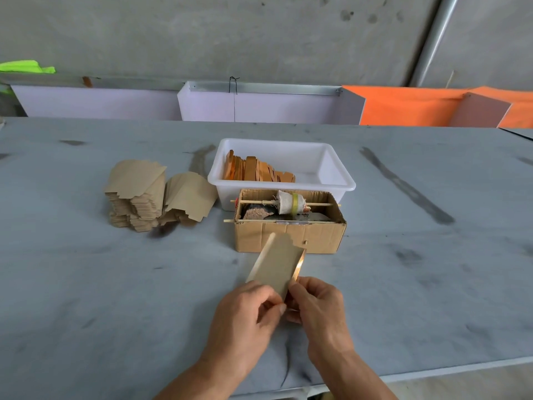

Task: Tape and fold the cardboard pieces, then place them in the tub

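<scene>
Rising at a slant from between the two hands, the folded cardboard piece [275, 264] is held above the table [115, 284], its far end pointing to the cardboard box [288, 236]. The left hand [245, 313] pinches its near end with curled fingers, and the right hand [320, 304] grips the same end from the other side. Behind the box stands the white tub [331, 168] with orange-brown folded pieces [253, 170] inside. A stack of flat cardboard pieces [144, 194] lies left of the tub.
</scene>
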A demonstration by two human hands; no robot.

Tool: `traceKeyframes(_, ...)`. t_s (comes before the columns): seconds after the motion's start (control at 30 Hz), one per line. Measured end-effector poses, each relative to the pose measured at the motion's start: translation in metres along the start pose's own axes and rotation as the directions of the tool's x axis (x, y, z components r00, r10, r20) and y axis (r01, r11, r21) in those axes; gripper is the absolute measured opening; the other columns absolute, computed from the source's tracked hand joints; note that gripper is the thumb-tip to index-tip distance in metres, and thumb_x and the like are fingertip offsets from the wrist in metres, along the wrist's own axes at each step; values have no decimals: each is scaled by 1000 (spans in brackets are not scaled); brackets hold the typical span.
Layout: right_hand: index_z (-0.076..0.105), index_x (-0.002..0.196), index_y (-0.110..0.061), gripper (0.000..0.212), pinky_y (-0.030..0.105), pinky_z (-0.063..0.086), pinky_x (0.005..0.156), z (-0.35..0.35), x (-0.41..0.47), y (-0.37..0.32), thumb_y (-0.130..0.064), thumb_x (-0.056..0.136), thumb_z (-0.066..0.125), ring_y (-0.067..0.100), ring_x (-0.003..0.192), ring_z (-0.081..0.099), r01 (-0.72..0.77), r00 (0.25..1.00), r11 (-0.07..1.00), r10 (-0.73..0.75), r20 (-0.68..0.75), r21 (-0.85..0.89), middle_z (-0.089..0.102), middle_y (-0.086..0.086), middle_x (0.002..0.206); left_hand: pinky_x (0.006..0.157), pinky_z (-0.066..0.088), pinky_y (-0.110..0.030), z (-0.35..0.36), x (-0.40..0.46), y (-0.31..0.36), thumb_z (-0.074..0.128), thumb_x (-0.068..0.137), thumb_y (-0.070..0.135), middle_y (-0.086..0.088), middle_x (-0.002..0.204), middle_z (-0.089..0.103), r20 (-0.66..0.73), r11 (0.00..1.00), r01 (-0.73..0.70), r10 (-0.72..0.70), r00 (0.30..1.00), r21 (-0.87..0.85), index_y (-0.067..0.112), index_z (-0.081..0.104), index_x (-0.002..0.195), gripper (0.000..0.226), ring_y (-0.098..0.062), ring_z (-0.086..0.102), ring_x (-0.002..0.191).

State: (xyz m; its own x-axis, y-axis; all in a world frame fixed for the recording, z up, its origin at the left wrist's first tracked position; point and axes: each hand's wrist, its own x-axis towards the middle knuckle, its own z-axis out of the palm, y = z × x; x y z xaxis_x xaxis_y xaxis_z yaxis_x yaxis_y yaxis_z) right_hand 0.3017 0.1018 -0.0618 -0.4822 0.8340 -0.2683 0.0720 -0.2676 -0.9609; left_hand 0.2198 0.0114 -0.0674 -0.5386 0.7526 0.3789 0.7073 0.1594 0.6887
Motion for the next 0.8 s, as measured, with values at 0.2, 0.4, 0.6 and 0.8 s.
traceKeyframes(0.2,63,77,6,22,21,47,48,-11,5,-7,-4,93,52,9,50,55,-6,999,1000,7,36,-9,59,3,56,68,47,-27,-25,30,-12,60,91,15,3,81,68,-250,894,318,-401,881,-315,21,66,84,10,-11,59,70)
traceKeyframes(0.4,68,73,-8,24,27,45,60,-8,4,-12,-9,93,54,14,65,56,63,993,990,-49,111,-126,67,5,69,60,45,-32,-22,37,-14,65,71,42,-7,72,70,296,477,585,-551,781,-656,10,72,83,35,-16,58,60)
traceKeyframes(0.6,70,68,-11,21,23,42,55,-15,4,-24,-12,87,62,9,58,53,218,970,923,-169,175,-316,64,0,62,80,43,-20,-25,41,-14,73,74,35,1,109,61,-176,856,342,-433,884,-388,14,62,115,49,-11,55,96)
traceKeyframes(0.8,77,78,-20,19,12,40,50,-15,2,-42,-12,86,62,-1,56,54,437,892,746,-285,352,-503,69,-5,67,81,45,-20,-48,56,-2,84,61,38,16,83,65,10,997,77,-76,997,-3,31,72,87,29,2,59,85)
